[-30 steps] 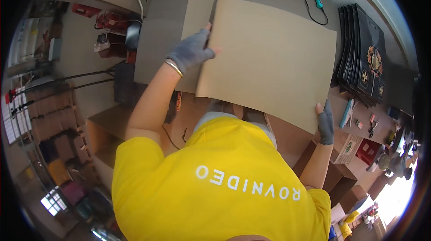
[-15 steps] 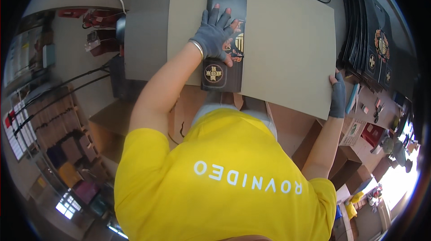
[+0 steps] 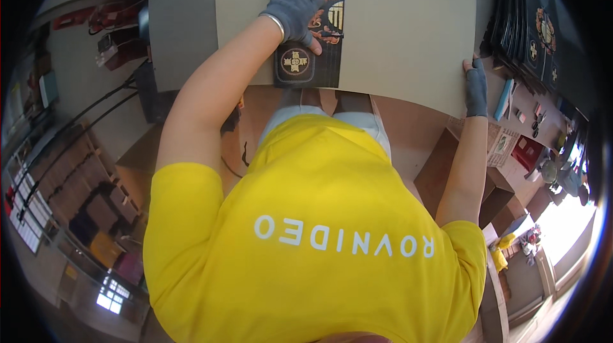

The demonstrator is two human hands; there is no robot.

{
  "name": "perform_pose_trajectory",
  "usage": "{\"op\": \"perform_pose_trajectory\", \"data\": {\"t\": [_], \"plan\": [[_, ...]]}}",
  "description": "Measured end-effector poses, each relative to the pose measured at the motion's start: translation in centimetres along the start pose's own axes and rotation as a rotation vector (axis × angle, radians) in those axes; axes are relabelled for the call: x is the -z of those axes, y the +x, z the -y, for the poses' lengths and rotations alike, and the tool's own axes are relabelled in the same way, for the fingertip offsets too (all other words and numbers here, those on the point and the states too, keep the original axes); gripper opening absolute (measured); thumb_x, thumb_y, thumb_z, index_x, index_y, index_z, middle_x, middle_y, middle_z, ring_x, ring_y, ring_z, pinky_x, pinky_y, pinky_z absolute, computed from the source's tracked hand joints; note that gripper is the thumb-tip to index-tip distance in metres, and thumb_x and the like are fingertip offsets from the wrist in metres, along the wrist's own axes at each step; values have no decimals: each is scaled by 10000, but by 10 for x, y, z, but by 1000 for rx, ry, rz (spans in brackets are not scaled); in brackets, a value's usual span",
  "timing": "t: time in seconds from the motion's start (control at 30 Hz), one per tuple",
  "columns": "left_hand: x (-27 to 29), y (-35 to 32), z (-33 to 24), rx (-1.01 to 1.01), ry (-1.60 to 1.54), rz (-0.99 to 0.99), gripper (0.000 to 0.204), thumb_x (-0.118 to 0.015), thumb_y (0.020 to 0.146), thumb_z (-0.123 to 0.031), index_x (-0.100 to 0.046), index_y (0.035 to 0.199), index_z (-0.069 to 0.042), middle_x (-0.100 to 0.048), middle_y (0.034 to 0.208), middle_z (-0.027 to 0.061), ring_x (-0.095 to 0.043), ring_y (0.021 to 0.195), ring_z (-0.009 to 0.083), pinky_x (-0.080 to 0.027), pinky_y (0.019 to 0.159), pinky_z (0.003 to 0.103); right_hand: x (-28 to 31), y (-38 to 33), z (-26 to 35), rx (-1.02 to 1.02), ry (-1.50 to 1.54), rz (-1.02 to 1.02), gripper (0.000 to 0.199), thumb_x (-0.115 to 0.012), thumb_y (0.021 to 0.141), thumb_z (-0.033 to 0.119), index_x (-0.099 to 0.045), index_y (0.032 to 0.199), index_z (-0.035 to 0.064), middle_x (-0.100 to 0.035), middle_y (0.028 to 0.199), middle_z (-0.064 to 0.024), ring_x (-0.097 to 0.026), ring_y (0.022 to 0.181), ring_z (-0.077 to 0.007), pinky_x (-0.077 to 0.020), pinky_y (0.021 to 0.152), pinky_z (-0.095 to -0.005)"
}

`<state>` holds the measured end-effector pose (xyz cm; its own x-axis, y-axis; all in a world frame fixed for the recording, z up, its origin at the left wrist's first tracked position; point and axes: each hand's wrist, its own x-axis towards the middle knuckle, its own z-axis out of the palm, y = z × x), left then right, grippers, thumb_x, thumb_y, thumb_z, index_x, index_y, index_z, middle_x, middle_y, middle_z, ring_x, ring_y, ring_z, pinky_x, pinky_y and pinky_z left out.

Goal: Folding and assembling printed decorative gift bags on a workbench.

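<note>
My left hand (image 3: 292, 13), in a grey fingerless glove with a bracelet at the wrist, lies flat with fingers spread on a long, narrow folded black printed sheet (image 3: 329, 68). A gold emblem marks the sheet's near end, and orange figures with gold show beside my thumb; its far end runs out of the picture. Beneath it lies a large pale grey board (image 3: 408, 30). My right hand (image 3: 476, 91), gloved likewise, is closed at the board's right edge, fingertips on the rim; the fingers on the far side are hidden.
A stack of black printed pieces (image 3: 543, 39) with similar emblems stands at the right. Nearer are a blue strip-like tool (image 3: 504, 99), scissors (image 3: 536, 127) and a red container (image 3: 527, 151). Cardboard boxes (image 3: 440, 158) stand below the right side. Red items (image 3: 115, 17) lie at the left.
The view has shifted, so the board, sheet and hands sit higher in the picture. My left hand still lies on the sheet, and my right hand is still at the board's edge.
</note>
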<state>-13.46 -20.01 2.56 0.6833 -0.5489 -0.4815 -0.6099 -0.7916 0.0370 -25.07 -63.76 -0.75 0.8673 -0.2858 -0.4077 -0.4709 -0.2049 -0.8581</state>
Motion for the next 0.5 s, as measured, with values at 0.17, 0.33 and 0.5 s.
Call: {"op": "perform_pose_trajectory", "data": {"t": [0.17,0.33,0.5], "plan": [[-45,7,5,-31,151,-298,1538,-738,380,-839,-152,1567,-55,-89,1590,330,43,1441,584,41,1080,738,-3,3,-8,11,-37,-54,401,-536,967,179,-527,1341,36,-619,1203,-69,-568,1054,-148,-449,921,-272],[-65,14,5,-42,303,-594,1532,-714,381,-859,-176,1561,-44,-93,1592,326,46,1440,585,47,1078,739,-1,4,-22,32,-2,-93,415,-548,965,162,-528,1358,32,-637,1194,-81,-578,1050,-152,-450,928,-279],[-54,5,3,-44,300,-587,1394,-645,512,-871,-222,1550,-41,-167,1588,301,-47,1467,532,-4,1105,718,-4,4,-20,53,-80,-135,421,-546,965,145,-524,1370,33,-637,1205,-84,-578,1057,-149,-448,937,-284]]}}
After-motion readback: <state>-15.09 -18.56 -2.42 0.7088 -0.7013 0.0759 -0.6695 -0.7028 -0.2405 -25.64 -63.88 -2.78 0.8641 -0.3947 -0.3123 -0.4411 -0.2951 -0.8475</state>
